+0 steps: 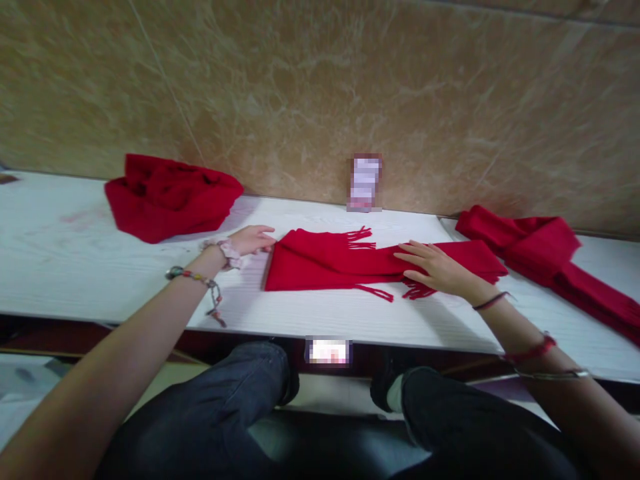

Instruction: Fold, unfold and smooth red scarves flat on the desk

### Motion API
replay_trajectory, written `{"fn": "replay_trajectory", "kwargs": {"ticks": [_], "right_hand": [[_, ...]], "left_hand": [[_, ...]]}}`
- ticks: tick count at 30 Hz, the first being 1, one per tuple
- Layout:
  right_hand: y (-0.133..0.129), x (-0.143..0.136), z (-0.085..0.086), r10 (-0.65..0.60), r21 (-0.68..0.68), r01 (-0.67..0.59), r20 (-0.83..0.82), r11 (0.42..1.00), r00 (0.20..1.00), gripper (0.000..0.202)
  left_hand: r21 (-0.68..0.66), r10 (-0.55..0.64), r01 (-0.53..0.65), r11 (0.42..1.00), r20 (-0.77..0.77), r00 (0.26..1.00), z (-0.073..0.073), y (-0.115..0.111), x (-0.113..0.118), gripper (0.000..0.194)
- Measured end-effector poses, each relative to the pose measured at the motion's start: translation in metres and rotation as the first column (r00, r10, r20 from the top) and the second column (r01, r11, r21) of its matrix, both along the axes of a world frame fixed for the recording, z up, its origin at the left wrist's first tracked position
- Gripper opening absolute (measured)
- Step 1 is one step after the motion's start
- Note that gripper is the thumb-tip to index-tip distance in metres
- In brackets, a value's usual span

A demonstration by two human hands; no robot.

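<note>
A red fringed scarf (320, 263) lies folded flat on the white table (300, 317), its fringe showing at the upper and lower edges. Beside the scarf's left end is my left hand (253, 240), fingers apart and holding nothing. My right hand (437, 267) lies spread over the scarf's right part, palm down, near a bunch of fringe. The cloth under my right palm is hidden.
A crumpled red cloth (170, 200) sits at the back left. Another red scarf (545, 253) stretches along the right side. A blurred phone-like object (365, 181) leans against the marbled wall (300, 100). A second blurred bright object (329, 351) is at the front edge.
</note>
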State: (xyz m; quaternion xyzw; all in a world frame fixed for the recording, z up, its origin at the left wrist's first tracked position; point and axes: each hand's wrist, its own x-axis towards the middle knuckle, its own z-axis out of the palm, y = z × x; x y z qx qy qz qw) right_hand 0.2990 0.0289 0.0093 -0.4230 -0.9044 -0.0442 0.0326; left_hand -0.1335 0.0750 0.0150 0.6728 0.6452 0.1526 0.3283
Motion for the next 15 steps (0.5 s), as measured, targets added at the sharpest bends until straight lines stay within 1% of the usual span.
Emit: {"fn": "replay_trajectory", "kwargs": {"ticks": [1,3,5,6,8,10,11,13,15], "right_hand": [[0.001,0.008,0.001,-0.007,-0.022,0.007,0.005,1.0,1.0,0.046],[0.003,0.021,0.006,-0.016,-0.055,0.017,0.018,0.998,1.0,0.042],[0.004,0.024,0.016,-0.046,-0.047,0.047,0.016,0.998,0.999,0.038],[0.005,0.02,0.021,-0.063,-0.032,0.063,0.0,0.998,0.998,0.036],[0.006,0.002,0.034,-0.062,-0.002,0.062,-0.056,0.998,0.997,0.034],[0.008,-0.028,0.042,0.001,-0.008,-0.001,-0.098,1.0,0.995,0.036],[0.009,-0.045,0.044,0.032,-0.023,-0.034,-0.088,0.999,0.996,0.037],[0.013,-0.077,0.041,0.037,-0.087,-0.04,-0.033,0.995,0.999,0.039],[0.016,-0.101,0.032,0.058,-0.134,-0.055,0.018,0.989,0.998,0.043]], "left_hand": [[0.013,-0.006,0.006,1.0,-0.021,1.0,0.0,0.007,0.007,0.065],[0.104,-0.026,0.038,0.994,-0.107,0.994,-0.001,0.021,0.019,0.06],[0.208,-0.046,0.09,0.974,-0.204,0.978,-0.002,0.032,0.03,0.056],[0.243,-0.066,0.123,0.962,-0.232,0.97,-0.002,0.036,0.035,0.056],[0.266,-0.122,0.182,0.947,-0.225,0.967,-0.004,0.041,0.045,0.059],[0.26,-0.181,0.229,0.938,-0.195,0.964,-0.004,0.042,0.055,0.06],[0.252,-0.205,0.249,0.935,-0.187,0.961,-0.005,0.042,0.059,0.058],[0.211,-0.219,0.25,0.945,-0.159,0.963,-0.004,0.041,0.066,0.053],[0.147,-0.21,0.219,0.964,-0.077,0.975,-0.001,0.041,0.07,0.049]]}}
